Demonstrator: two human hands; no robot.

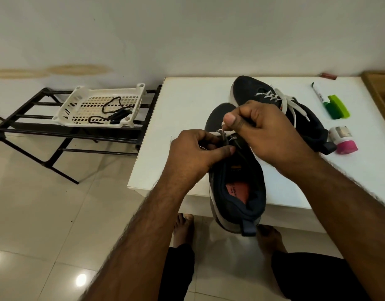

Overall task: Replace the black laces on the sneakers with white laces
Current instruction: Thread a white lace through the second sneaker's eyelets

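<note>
Hands at desk's front edge — left hand [192, 152] and right hand [264, 129] both curled, pinching white lace [223, 132] over near sneaker [237, 183].

Bare table [182, 131] left of near sneaker [237, 187]; bottles [344, 140] crowd right.

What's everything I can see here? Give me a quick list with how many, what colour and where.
Sneakers: 2, dark with pale soles, on the table; near one being laced, far one already laced white.
White lace: 1, pinched above the near sneaker.
Table: 1, white, centre right.
Basket: 1, white, on the rack.
Black laces: inside the basket; count unclear.
Rack: 1, black, on the floor left.
Marker: 1, white and green, table's right side.
Green object: 1, beside the marker.
Small jar: 1, pink cap, lying by the far sneaker.
Left hand: holds the near sneaker's lacing.
Right hand: pinches the white lace.
Bare feet: 2, under the table.
</note>
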